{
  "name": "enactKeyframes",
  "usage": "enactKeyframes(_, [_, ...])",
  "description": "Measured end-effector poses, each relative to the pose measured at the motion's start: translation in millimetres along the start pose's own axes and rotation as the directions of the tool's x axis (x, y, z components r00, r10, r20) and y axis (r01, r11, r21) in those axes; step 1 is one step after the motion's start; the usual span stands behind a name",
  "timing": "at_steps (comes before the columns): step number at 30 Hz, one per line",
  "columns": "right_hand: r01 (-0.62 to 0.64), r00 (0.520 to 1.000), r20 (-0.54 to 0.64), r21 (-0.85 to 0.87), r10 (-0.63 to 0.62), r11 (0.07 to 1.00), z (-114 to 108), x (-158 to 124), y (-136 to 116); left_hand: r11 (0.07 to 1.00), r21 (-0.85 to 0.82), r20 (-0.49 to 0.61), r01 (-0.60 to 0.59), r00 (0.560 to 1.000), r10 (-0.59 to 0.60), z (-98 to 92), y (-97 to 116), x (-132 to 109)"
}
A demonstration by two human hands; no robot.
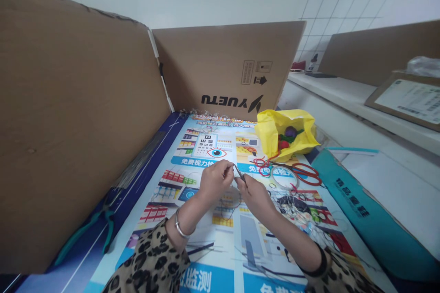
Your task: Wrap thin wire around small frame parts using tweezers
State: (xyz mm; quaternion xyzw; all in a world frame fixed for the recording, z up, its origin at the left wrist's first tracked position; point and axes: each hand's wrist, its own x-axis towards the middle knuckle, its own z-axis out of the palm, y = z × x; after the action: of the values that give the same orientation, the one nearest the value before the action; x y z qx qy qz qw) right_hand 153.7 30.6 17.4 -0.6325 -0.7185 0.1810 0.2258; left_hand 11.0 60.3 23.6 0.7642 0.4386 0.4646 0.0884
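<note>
Right in the middle of the table point(223, 251), both hands are up close together, and here's the key spot: a slim metal tool point(238, 173) sits between them. The right hand point(255, 190) has it, fingers wrapped around the lower end, thumb laid along it, and the tip leans out of that grip, up and across toward the left hand point(215, 180). The left fingertips bend in toward the thumb, just beside that tip; whether they pinch anything, I can't tell, it's too small from here.

Out beyond the right hand, toward the table's right edge, red-handled scissors point(303, 172) lie near a pale ring point(286, 188), with red thread point(263, 165) curling just beside them. Behind those, near the far right corner, a yellow bag point(268, 130) gapes, a purple ball point(290, 132) showing inside. Fine tangled strands spread by the right forearm. Over at the left edge, teal-handled pliers point(109, 224) lie well apart from the hands, legs spread, and a cardboard panel point(220, 68) stands along the far edge.
</note>
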Motion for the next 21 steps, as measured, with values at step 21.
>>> enactKeyframes(21, [0.059,0.986,0.168,-0.371,0.004,0.927,-24.7,5.3,-0.7,0.895,0.335,0.322,-0.294,0.929,0.184,-29.6,-5.1,13.2])
